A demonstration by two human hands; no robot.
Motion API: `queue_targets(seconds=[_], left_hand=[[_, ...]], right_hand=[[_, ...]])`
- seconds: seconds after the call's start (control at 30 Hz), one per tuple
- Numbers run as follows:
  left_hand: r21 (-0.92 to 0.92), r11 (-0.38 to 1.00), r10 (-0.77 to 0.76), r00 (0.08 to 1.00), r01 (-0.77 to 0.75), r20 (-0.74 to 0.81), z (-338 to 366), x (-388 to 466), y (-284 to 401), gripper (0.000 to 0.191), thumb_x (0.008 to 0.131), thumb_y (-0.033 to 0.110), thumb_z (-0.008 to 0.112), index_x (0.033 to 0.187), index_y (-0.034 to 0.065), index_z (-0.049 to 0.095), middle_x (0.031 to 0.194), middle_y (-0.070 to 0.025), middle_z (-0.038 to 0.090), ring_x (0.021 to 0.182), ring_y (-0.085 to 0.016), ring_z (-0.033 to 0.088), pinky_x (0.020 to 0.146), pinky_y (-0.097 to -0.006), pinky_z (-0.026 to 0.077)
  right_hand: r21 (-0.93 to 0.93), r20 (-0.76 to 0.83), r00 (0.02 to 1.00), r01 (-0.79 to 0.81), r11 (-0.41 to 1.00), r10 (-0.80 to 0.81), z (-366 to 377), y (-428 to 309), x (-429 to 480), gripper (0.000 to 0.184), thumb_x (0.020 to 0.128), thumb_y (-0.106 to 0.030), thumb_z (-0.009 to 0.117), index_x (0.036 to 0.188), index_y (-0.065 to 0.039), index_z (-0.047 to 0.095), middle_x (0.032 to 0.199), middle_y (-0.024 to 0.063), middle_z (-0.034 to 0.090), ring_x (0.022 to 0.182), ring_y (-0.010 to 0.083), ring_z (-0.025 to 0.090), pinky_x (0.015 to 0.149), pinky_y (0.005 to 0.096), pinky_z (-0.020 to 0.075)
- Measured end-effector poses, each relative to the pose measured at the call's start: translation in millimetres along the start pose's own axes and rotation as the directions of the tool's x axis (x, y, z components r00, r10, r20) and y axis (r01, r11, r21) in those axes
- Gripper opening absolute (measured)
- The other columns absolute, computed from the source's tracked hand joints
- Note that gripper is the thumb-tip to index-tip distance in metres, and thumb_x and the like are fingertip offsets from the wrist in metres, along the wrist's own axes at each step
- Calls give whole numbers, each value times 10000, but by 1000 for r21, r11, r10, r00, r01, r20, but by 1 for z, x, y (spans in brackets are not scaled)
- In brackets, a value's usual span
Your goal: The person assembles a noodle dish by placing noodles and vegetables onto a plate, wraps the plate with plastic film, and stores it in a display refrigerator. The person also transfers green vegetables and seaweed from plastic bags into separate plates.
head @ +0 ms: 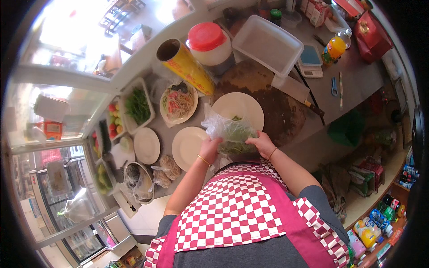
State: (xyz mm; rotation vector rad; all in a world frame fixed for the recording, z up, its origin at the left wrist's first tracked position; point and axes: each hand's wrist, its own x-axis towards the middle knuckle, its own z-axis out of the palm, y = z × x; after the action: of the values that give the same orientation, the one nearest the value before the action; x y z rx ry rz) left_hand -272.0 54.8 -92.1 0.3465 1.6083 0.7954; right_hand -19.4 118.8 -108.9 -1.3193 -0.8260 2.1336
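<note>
A clear plastic bag [234, 130] with green leafy matter inside is stretched between my two hands, close to my apron. My left hand [210, 149] grips its left side, and my right hand [257, 144] pinches the right edge. The bag's loose upper end lies over a white plate [241, 107], where a bit of green shows beside the plastic. That plate rests on a round wooden chopping board [278, 120]. Another white plate [187, 147] sits on the counter, partly behind my left hand.
A cleaver [291, 88] lies on the board's right side, handle over the edge. Behind stand a yellow cling film roll [187, 68], a red-lidded tub [211, 47] and a plastic tray [268, 43]. At left are a plate of shredded food [179, 104] and a bin of greens [137, 105].
</note>
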Motion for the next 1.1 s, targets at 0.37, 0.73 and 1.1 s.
queue_targets(seconds=[0.37, 0.73, 1.1], left_hand=[[-398, 915, 59, 949, 72, 309, 24, -28, 7, 324, 949, 107, 653, 1261, 34, 601, 1156, -101, 696, 1027, -260, 693, 878, -425, 587], [-601, 729, -23, 889, 328, 457, 6, -6, -10, 354, 973, 164, 524, 1251, -38, 608, 1251, -166, 686, 1156, -327, 650, 1084, -484, 463], [-648, 727, 65, 917, 228, 395, 5, -32, 7, 468, 951, 128, 550, 1398, 2, 496, 1309, -156, 648, 1181, -320, 640, 1070, -483, 482]], right_hand=[[367, -60, 987, -115, 923, 147, 15, 11, -4, 330, 908, -118, 695, 1204, 17, 640, 1157, 106, 701, 1065, 226, 662, 972, 378, 512], [618, 186, 965, -263, 741, 187, 12, -3, -2, 360, 929, -81, 617, 1282, -16, 598, 1217, 116, 682, 1146, 289, 640, 1050, 457, 483], [556, 205, 973, -202, 806, 103, 28, -39, -28, 565, 897, -29, 666, 1423, -128, 485, 1305, 77, 615, 1246, 275, 571, 1043, 477, 478]])
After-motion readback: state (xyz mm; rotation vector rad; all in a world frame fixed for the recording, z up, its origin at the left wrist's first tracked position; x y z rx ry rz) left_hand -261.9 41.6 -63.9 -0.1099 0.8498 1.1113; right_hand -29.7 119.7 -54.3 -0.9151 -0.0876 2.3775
